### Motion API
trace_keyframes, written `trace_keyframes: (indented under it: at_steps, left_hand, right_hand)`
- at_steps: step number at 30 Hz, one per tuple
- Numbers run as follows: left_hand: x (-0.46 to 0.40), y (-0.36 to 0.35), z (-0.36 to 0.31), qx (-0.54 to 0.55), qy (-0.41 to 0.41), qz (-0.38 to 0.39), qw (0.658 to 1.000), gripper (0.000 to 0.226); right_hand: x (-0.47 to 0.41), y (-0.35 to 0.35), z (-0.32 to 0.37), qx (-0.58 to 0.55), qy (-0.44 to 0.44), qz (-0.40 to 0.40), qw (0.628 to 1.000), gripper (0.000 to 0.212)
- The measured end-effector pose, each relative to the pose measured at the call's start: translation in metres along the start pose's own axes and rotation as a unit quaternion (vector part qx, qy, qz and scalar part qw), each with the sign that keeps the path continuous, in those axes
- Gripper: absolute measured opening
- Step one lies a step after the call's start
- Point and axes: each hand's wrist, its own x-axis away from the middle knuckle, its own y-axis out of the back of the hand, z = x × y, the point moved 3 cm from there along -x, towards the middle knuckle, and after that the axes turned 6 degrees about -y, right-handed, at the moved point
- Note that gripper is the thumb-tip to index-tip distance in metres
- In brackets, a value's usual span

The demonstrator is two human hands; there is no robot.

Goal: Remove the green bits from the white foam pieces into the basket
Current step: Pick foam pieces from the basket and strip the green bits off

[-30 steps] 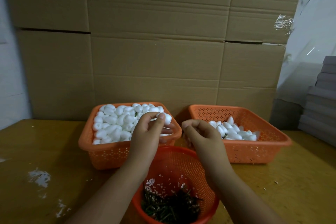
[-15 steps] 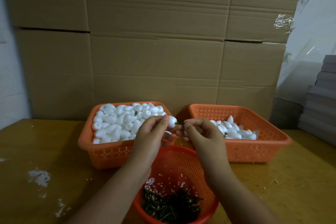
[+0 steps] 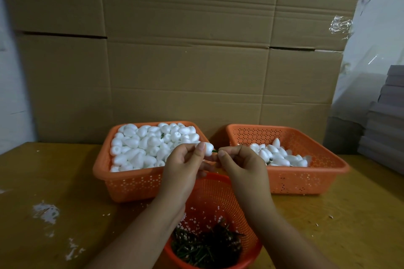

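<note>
White foam piece (image 3: 207, 148) pinched in left hand (image 3: 185, 166), above round basket (image 3: 215, 194) at bench's (image 3: 54, 181) near edge; green bit (image 3: 215, 151) at its tip gripped by right hand (image 3: 242, 164). Full tray (image 3: 105, 168) behind-left, sparser tray (image 3: 323, 159) behind-right.
</note>
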Motion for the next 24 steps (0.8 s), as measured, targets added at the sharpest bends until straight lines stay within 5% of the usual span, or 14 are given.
trace_keyframes:
  at_steps: [24]
  left_hand:
    - [0.000,0.001,-0.002,0.013,0.008,0.014,1.000,0.019]
  right_hand:
    - [-0.010,0.000,-0.014,0.011,-0.026,0.046,0.999,0.017]
